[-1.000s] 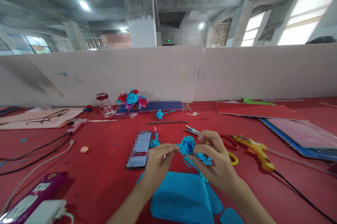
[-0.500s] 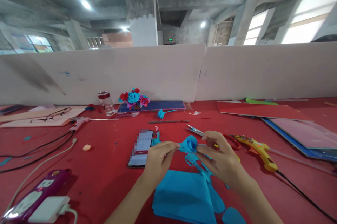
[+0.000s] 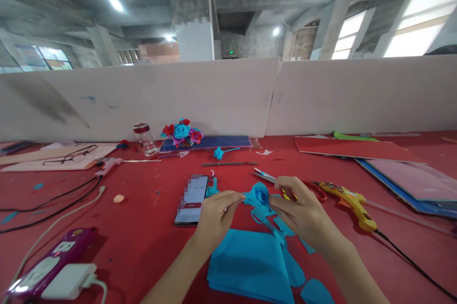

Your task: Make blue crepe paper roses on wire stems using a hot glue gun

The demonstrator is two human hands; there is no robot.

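1. At the centre of the dial, with twelve towards the white partition (image 3: pixel 171 99), the blue rose (image 3: pixel 260 192) is held between two hands over the red table (image 3: pixel 143 242); whether it touches the blue scraps (image 3: pixel 283 225) under it I cannot tell.

2. From nine o'clock comes the left hand (image 3: pixel 217 211), its thumb and forefinger pinching the rose's left edge; the other fingers are curled in behind.

3. From three to four o'clock comes the right hand (image 3: pixel 302 211), thumb and forefinger tips pressed together on the rose's right edge, the remaining fingers bent above.

4. At six o'clock, just below the rose, lies a folded blue sheet (image 3: pixel 248 263); a rounded blue piece (image 3: pixel 317 292) lies at five.

5. At nine o'clock, beside the left hand, is the phone (image 3: pixel 194 197), a small blue piece (image 3: pixel 212 190) by its right edge.

6. Just past twelve, the scissors (image 3: pixel 264 175) point their blades away, partly covered by the right hand. At three lies a yellow glue gun (image 3: pixel 359 211), its dark cord trailing towards four.

7. Between ten and eleven are a thin stick (image 3: pixel 228 164) and a small stemmed blue flower (image 3: pixel 218 153); farther out, at ten, stand a mixed bouquet (image 3: pixel 182 131) and a glass jar (image 3: pixel 145 144).

8. At eight o'clock, well apart, lies a purple power strip (image 3: pixel 76 242).
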